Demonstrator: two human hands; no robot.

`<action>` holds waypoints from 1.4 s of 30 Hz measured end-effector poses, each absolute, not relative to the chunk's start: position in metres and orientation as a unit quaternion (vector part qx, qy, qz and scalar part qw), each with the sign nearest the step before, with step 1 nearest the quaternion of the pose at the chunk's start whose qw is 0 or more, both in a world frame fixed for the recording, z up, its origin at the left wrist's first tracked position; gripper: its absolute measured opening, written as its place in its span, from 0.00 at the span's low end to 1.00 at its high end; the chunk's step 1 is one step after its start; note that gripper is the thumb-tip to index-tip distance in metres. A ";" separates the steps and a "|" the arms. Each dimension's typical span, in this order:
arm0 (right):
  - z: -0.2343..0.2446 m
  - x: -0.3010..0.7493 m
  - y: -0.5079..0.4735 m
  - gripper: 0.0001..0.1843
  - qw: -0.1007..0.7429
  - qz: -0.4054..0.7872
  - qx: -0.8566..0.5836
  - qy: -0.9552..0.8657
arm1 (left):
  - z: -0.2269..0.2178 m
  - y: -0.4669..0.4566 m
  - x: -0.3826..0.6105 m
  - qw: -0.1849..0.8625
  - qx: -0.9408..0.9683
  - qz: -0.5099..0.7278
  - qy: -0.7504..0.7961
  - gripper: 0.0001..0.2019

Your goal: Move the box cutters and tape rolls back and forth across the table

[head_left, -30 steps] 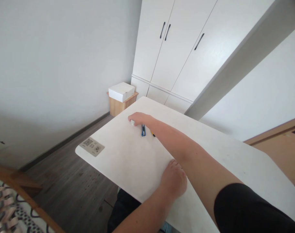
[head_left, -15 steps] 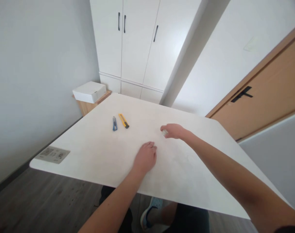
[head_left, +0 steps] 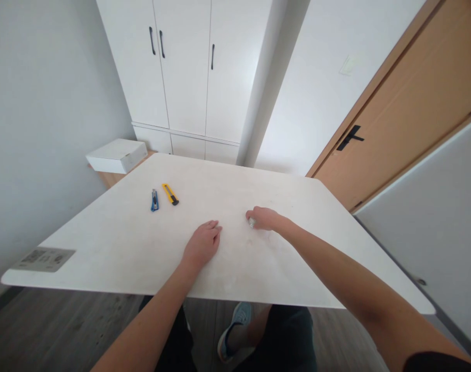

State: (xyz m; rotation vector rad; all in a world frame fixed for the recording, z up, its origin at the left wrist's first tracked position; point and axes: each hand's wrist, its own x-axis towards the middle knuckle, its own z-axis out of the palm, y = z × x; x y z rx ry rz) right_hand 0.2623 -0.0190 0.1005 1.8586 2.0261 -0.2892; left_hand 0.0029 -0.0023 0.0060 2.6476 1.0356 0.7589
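My left hand (head_left: pixel 202 243) rests on the white table (head_left: pixel 115 263) with its fingers lying flat and nothing in them. To its right, my right hand (head_left: pixel 263 219) is closed around a small whitish thing (head_left: pixel 252 222), held low at the table surface. The fingers cover most of that thing, so its kind cannot be made out. Farther back on the left lie two box cutters, a blue utility knife (head_left: pixel 154 200) and a yellow utility knife (head_left: pixel 170 194), side by side and apart from both hands.
A printed label (head_left: pixel 45 259) is on the table's near left corner. Past the far left edge, a white box (head_left: pixel 118 155) sits on a wooden stand. White cabinets (head_left: pixel 184 72) stand behind the table, and a wooden door (head_left: pixel 398 98) is on the right.
The view has swung to the right, so the table and knives sit farther left in it. My right hand, still gripping the whitish thing, has shifted rightward and nearer to me relative to my left hand.
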 end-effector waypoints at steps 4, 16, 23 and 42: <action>0.103 0.260 -0.021 0.25 0.191 -0.096 0.663 0.717 | 0.006 -0.002 0.003 0.105 0.893 0.259 0.352 0.17; 0.093 0.270 -0.014 0.20 0.196 -0.095 0.641 0.736 | 0.003 -0.001 0.004 0.114 0.891 0.268 0.349 0.18; 0.098 0.264 -0.017 0.20 0.195 -0.099 0.652 0.726 | 0.005 -0.002 0.004 0.112 0.894 0.263 0.345 0.18; 0.120 0.512 -0.078 0.22 0.101 -0.122 0.869 0.470 | -0.001 0.001 0.003 0.109 0.893 0.269 0.344 0.19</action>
